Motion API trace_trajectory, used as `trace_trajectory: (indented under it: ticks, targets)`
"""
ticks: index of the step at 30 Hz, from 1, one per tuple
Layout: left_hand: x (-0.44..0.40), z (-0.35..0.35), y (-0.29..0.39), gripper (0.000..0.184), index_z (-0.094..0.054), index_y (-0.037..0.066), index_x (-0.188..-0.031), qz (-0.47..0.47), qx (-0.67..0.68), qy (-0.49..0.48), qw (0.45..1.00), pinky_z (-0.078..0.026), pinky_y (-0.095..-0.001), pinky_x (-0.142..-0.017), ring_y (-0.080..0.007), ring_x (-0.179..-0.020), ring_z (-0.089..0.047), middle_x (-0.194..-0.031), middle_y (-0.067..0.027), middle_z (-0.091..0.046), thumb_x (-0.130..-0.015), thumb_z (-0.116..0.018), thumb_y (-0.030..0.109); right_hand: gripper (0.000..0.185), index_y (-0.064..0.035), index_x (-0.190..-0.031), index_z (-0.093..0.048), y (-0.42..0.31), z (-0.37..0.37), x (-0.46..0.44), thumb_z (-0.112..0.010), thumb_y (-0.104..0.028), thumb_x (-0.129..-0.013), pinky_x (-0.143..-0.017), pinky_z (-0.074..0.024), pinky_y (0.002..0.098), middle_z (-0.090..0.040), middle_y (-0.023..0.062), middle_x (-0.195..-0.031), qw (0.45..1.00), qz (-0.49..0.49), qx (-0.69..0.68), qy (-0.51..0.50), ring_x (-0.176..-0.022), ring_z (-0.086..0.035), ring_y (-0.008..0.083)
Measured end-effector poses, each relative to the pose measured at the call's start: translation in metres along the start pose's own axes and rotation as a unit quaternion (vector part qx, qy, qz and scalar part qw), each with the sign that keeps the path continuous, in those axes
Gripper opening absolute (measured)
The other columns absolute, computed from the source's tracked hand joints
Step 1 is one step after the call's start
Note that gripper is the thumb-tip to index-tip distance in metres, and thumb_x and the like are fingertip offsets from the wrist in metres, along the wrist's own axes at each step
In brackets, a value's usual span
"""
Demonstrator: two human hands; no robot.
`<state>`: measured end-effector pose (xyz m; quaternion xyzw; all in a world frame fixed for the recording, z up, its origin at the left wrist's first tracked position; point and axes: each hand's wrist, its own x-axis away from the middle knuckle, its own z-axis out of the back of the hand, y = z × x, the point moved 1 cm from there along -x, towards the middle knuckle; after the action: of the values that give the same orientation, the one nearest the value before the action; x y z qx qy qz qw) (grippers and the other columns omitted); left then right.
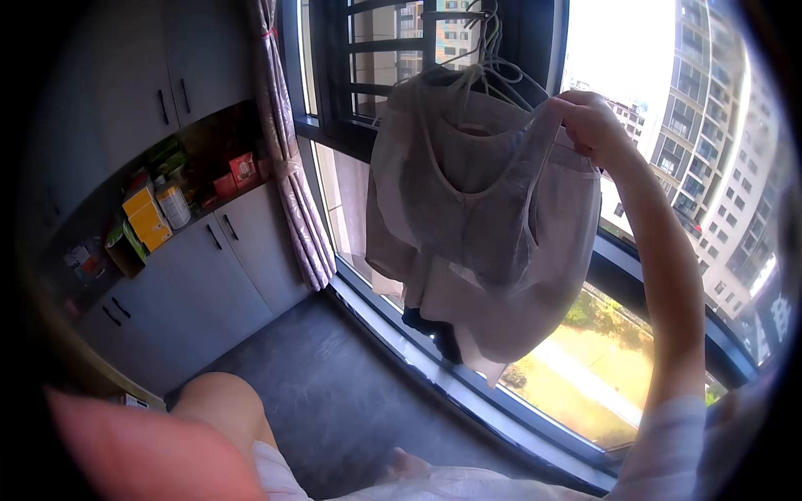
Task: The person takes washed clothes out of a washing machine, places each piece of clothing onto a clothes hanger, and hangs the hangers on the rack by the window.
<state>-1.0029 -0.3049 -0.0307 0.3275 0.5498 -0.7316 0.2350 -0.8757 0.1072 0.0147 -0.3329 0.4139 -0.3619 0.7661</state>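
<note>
My right hand (589, 125) is raised at the window, fingers closed on the shoulder of a sheer greyish top (468, 217). The top has a scooped neck and hangs among pale garments (560, 225), on wire hangers (493, 63) that are bunched together above. A piece of dark cloth (434, 330) shows below the hem. At the lower left, a blurred reddish shape very close to the camera appears to be my left hand (150, 455). Its fingers cannot be made out, nor whether it holds anything.
Dark window frames and a metal grille (384, 50) stand behind the clothes, with tall buildings outside. A tied patterned curtain (292, 175) hangs left of the window. Grey cabinets (200, 292) line the left wall, with a yellow box (146, 217) and a white bottle (174, 203) on their counter.
</note>
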Motion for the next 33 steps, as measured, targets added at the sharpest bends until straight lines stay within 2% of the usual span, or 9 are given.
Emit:
trace_trajectory:
  ticks: [11,18,21,22,23,26,27,29,33]
  targets:
    - [0.019,-0.003,-0.014,0.031,-0.047,-0.006,-0.109,0.007,0.032,0.020,0.999,-0.040,-0.0327,-0.068,-0.0202,-0.074,-0.048,-0.084,-0.0130,-0.053,-0.086,-0.049,0.014,0.012,-0.0039,-0.084,-0.060,0.006,0.020,-0.023,-0.058,-0.015,-0.082,-0.034,-0.0224,0.0170,-0.039,-0.0058,-0.053,0.981,-0.015,-0.127,-0.147,-0.040,-0.030,0.0020]
    - [0.032,-0.009,-0.023,0.032,-0.046,-0.006,-0.111,0.020,0.062,0.025,0.998,-0.040,-0.0328,-0.066,-0.0199,-0.071,-0.047,-0.082,-0.0129,-0.052,-0.087,-0.048,0.015,0.019,-0.0019,-0.088,-0.058,0.008,0.008,-0.009,-0.054,-0.021,-0.086,-0.035,-0.0228,0.0161,-0.041,-0.0038,-0.055,0.993,-0.020,-0.056,-0.102,-0.041,-0.031,0.0009]
    - [0.035,-0.012,-0.026,0.032,-0.045,-0.006,-0.112,0.022,0.080,0.024,0.996,-0.040,-0.0329,-0.065,-0.0198,-0.069,-0.046,-0.081,-0.0129,-0.052,-0.087,-0.047,0.015,0.022,-0.0028,-0.092,-0.058,0.014,0.004,-0.003,-0.055,-0.023,-0.086,-0.035,-0.0236,0.0160,-0.043,-0.0030,-0.058,0.995,0.048,-0.019,-0.090,-0.042,-0.033,0.0011]
    - [0.037,-0.014,-0.028,0.033,-0.045,-0.006,-0.112,0.023,0.088,0.025,0.996,-0.040,-0.0329,-0.065,-0.0197,-0.069,-0.046,-0.081,-0.0129,-0.052,-0.087,-0.047,0.015,0.029,-0.0061,-0.102,-0.058,0.017,0.005,0.002,-0.057,-0.029,-0.084,-0.038,-0.0272,0.0169,-0.041,-0.0037,-0.061,0.993,0.052,-0.010,-0.104,-0.047,-0.035,0.0034]
    - [0.040,-0.020,-0.031,0.033,-0.045,-0.006,-0.113,0.029,0.099,0.024,0.994,-0.040,-0.0329,-0.064,-0.0197,-0.069,-0.046,-0.080,-0.0128,-0.052,-0.088,-0.047,0.015,0.035,-0.0068,-0.108,-0.056,0.018,0.007,0.012,-0.055,-0.033,-0.084,-0.048,-0.0375,0.0189,-0.052,-0.0007,-0.075,0.996,0.044,0.015,-0.082,-0.060,-0.048,0.0055]
    - [0.047,-0.040,-0.032,0.033,-0.044,-0.006,-0.114,0.039,0.143,0.020,0.989,-0.040,-0.0330,-0.063,-0.0195,-0.067,-0.046,-0.080,-0.0128,-0.052,-0.088,-0.046,0.015,0.038,-0.0085,-0.113,-0.054,0.048,0.035,0.027,-0.054,-0.033,-0.085,-0.077,-0.0427,0.0275,-0.056,0.0053,-0.111,0.986,0.131,0.091,-0.055,-0.101,-0.053,0.0129]
    - [0.050,-0.045,-0.034,0.033,-0.044,-0.006,-0.114,0.040,0.155,0.021,0.987,-0.040,-0.0330,-0.063,-0.0195,-0.067,-0.046,-0.079,-0.0128,-0.052,-0.088,-0.046,0.015,0.041,-0.0125,-0.116,-0.052,0.015,0.010,0.069,-0.064,-0.022,-0.079,-0.084,-0.0431,0.0303,-0.053,0.0114,-0.114,0.985,0.055,0.129,0.099,-0.099,-0.052,0.0173]
    - [0.060,-0.063,-0.037,0.034,-0.043,-0.006,-0.115,0.047,0.190,0.022,0.980,-0.040,-0.0330,-0.062,-0.0194,-0.066,-0.045,-0.079,-0.0128,-0.052,-0.088,-0.045,0.015,0.034,-0.0095,-0.113,-0.054,0.072,0.053,0.080,-0.052,-0.030,-0.086,-0.075,-0.0435,0.0275,-0.057,0.0043,-0.109,0.969,0.200,0.143,0.031,-0.097,-0.054,0.0128]
    - [0.077,-0.111,-0.024,0.034,-0.043,-0.006,-0.116,0.088,0.272,0.024,0.958,-0.040,-0.0331,-0.061,-0.0192,-0.064,-0.045,-0.078,-0.0127,-0.051,-0.089,-0.044,0.016,0.019,-0.0088,-0.102,-0.060,0.147,0.026,0.205,-0.055,-0.018,-0.086,-0.064,-0.0457,0.0208,-0.063,0.0024,-0.091,0.994,-0.015,0.005,-0.105,-0.080,-0.058,0.0078]
